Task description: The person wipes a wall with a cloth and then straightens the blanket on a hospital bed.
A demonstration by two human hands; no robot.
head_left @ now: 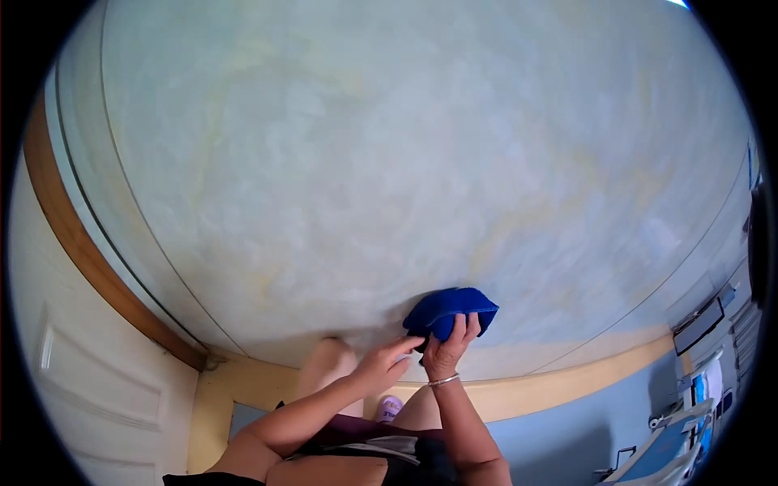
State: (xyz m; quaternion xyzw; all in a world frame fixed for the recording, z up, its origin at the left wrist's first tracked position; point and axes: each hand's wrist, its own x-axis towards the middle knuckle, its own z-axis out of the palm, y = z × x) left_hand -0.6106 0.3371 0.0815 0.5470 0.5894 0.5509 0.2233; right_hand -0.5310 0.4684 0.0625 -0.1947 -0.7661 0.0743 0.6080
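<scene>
A royal-blue, soft-looking cloth item (450, 311) with a stitched edge is in front of the pale wall, low in the middle of the view. I cannot make out whether it is a cap or a pouch. My right hand (447, 348), with a bracelet at the wrist, is closed around its lower side, two fingers bent over the front. My left hand (383, 366) is just left of it, index finger stretched out to the item's dark lower left edge. Its fingers are apart and grip nothing that I can see. Contact at the fingertip is unclear.
A large marbled wall (389, 162) fills most of the view. At left are a wooden frame strip (89, 251) and a white panelled door (97, 381). A slippered foot (390, 407) is below. A wheeled bed (668, 449) with rails stands at lower right.
</scene>
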